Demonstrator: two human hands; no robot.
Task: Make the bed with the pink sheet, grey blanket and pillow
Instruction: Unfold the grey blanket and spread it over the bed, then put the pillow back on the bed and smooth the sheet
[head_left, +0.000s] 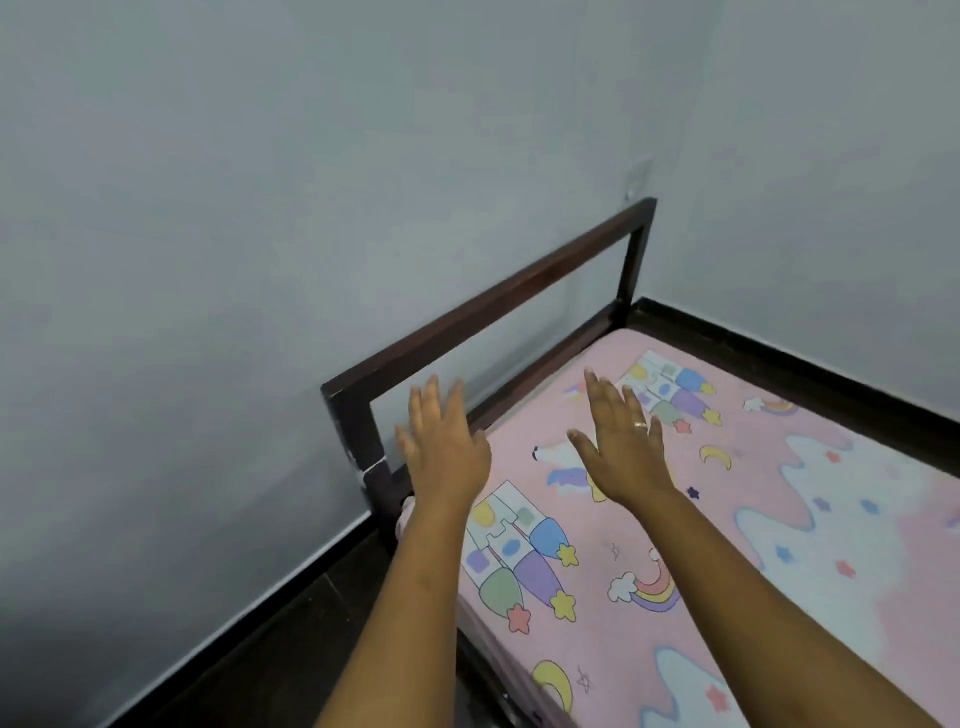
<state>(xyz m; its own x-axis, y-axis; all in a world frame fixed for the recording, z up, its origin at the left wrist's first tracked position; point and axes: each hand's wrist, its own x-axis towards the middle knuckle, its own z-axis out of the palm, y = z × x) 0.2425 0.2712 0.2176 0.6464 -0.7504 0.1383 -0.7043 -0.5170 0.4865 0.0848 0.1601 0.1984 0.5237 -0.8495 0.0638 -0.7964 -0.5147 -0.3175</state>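
The pink sheet (727, 519), printed with unicorns, rainbows and moons, lies spread flat over the mattress. My left hand (441, 447) is held out with straight fingers above the near corner of the bed, in front of the headboard rail. My right hand (621, 447), with a ring on one finger, is stretched flat above the sheet a little to the right. Neither hand holds anything. No grey blanket or pillow is in view.
A dark wooden headboard frame (493, 306) stands against the grey wall (208, 260). A dark side rail (805, 364) runs along the far wall. Dark floor (249, 660) lies to the left of the bed.
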